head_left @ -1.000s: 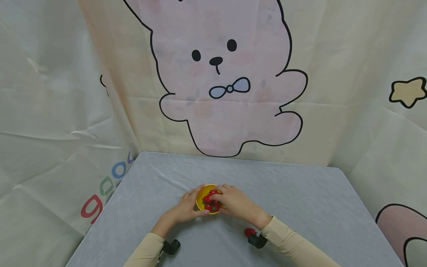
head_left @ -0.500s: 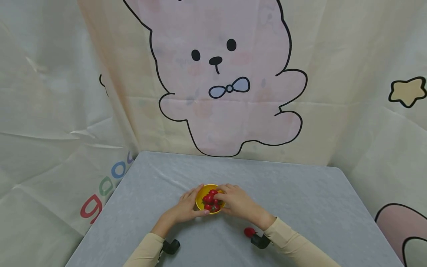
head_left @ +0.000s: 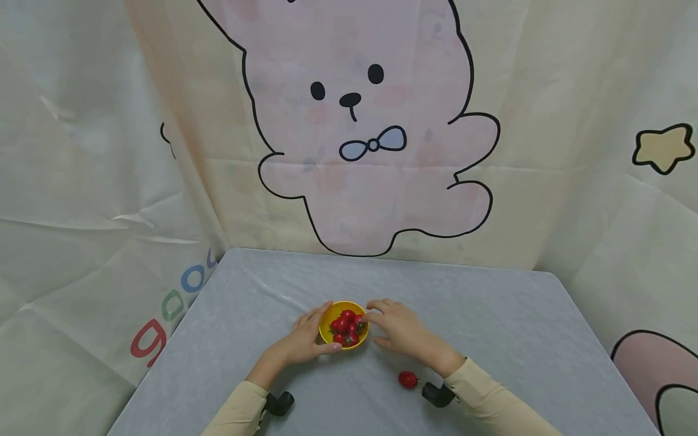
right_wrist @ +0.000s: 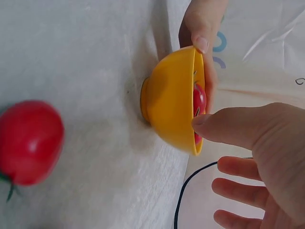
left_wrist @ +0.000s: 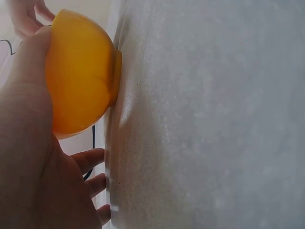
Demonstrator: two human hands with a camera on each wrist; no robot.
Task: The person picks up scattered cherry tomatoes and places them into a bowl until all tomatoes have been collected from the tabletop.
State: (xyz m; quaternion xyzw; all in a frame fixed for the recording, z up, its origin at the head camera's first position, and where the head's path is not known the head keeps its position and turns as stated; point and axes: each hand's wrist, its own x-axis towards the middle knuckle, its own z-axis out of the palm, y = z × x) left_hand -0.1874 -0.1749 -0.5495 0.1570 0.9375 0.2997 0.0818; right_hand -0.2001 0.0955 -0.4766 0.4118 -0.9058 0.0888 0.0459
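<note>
A yellow bowl (head_left: 337,308) stands on the table with several red cherry tomatoes (head_left: 342,326) inside, green stems showing on some. My left hand (head_left: 302,341) holds the bowl from the left, thumb at its near rim and fingers along the far side. To the right of the bowl is my right hand (head_left: 405,330), its fingers spread loosely and holding nothing. In the right wrist view its thumb overlaps the bowl's opening (right_wrist: 198,57). One loose tomato (head_left: 407,379) lies on the table below the right hand, large in the right wrist view.
A grey cloth covers the table (head_left: 469,303). Behind it hangs a cream curtain (head_left: 523,200) with a pink cartoon bear. Black wrist cameras sit on both arms, the right camera (head_left: 438,395) close beside the loose tomato.
My right hand has drawn back to the right from over the bowl, fingers opening and leaving a tomato inside. The loose tomato shows more fully. My left hand stays at the bowl.
</note>
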